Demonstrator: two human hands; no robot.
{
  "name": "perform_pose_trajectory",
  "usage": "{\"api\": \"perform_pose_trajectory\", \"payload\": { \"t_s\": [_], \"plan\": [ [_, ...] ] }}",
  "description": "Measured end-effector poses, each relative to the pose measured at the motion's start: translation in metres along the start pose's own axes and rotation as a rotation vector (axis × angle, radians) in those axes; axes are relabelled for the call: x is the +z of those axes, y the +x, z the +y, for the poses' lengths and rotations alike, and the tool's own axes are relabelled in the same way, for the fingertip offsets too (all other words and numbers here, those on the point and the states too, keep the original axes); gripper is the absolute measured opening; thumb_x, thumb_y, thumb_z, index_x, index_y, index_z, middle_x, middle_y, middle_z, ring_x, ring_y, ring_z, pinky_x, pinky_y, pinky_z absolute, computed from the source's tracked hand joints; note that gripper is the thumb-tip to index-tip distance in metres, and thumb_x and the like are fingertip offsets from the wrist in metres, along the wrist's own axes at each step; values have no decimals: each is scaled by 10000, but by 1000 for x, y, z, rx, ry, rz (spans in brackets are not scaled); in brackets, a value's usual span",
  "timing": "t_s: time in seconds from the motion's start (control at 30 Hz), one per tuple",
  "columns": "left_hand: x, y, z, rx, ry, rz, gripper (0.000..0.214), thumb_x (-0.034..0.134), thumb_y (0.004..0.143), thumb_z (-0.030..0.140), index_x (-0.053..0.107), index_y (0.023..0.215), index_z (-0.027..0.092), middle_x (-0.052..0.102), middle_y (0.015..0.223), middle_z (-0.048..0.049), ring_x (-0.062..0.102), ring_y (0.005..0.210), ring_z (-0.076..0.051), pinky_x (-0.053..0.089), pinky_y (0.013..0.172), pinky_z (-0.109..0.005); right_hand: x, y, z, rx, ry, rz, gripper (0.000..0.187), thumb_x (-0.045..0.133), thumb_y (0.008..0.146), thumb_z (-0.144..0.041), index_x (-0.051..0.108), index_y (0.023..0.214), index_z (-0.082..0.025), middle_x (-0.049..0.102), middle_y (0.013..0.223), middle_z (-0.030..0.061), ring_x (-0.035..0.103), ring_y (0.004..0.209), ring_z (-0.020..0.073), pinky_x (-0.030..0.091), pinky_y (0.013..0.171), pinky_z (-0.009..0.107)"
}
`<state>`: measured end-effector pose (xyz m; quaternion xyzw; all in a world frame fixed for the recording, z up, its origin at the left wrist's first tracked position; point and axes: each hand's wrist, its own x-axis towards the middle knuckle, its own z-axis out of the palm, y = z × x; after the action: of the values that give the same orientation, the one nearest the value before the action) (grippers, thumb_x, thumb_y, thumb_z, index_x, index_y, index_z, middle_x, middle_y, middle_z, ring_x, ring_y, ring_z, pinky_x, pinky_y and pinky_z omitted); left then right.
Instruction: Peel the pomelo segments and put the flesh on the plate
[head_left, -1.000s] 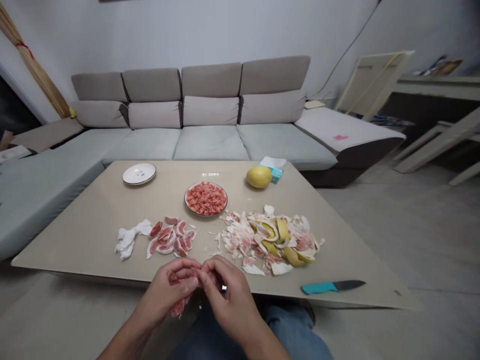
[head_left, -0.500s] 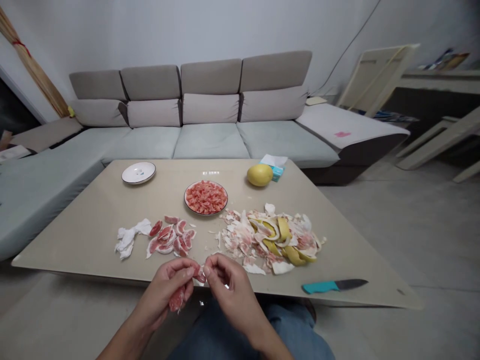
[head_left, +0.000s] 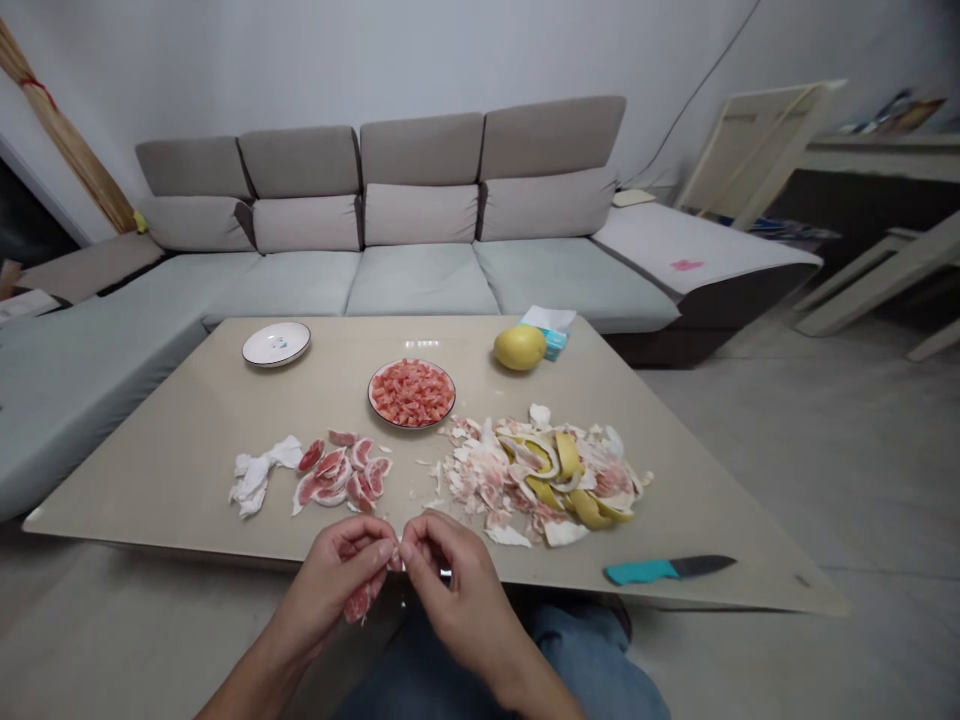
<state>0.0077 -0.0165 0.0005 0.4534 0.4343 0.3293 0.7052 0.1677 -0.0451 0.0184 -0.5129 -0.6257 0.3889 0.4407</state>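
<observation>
Pomelo flesh (head_left: 358,603) hung at six o'clock by the surface's (head_left: 172,445) near edge, pinched in the left hand (head_left: 339,568), seemingly for steadiness, while the right hand (head_left: 459,582) pinched at its upper end.

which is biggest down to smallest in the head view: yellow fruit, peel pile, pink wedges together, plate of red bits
1. Peel pile
2. Pink wedges together and plate of red bits: too alike to rank, and the wedges lie nearer the camera
3. Yellow fruit
</observation>
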Motion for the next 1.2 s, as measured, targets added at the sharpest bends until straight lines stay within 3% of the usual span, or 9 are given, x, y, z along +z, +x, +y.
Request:
{"api": "perform_pose_trajectory", "payload": {
  "t_s": [0.33,0.7,1.07,1.2],
  "plan": [
    [1,2,-1,14,-146,-8,249,688,806,376,598,752,150,574,603,21,388,403,-37,283,370,-149,3,0,4,51,35,44,221,495,906,-287,539,714,-186,509,668,-13,456,594,128,359,548,230],
    [4,7,5,-63,-230,-50,274,607,863,400,578,766,146,480,487,65,255,351,-15,220,346,-133,4,3,15,128,242,24,263,515,913,-390,521,738,-194,453,601,-41,403,514,108,313,476,219],
    [7,11,5,-76,-285,-54,243,627,847,397,579,846,158,643,784,-29,436,445,-39,253,322,-121,0,9,22,200,457,-24,358,564,869,-531,490,757,-199,460,571,-67,396,464,85,302,464,209],
    [7,12,5,-50,-243,-68,256,617,852,411,592,870,157,642,781,-24,438,430,-38,301,314,-124,-1,11,25,215,474,-36,370,567,859,-546,493,759,-198,475,570,-65,398,451,82,306,456,206]
  ]
}}
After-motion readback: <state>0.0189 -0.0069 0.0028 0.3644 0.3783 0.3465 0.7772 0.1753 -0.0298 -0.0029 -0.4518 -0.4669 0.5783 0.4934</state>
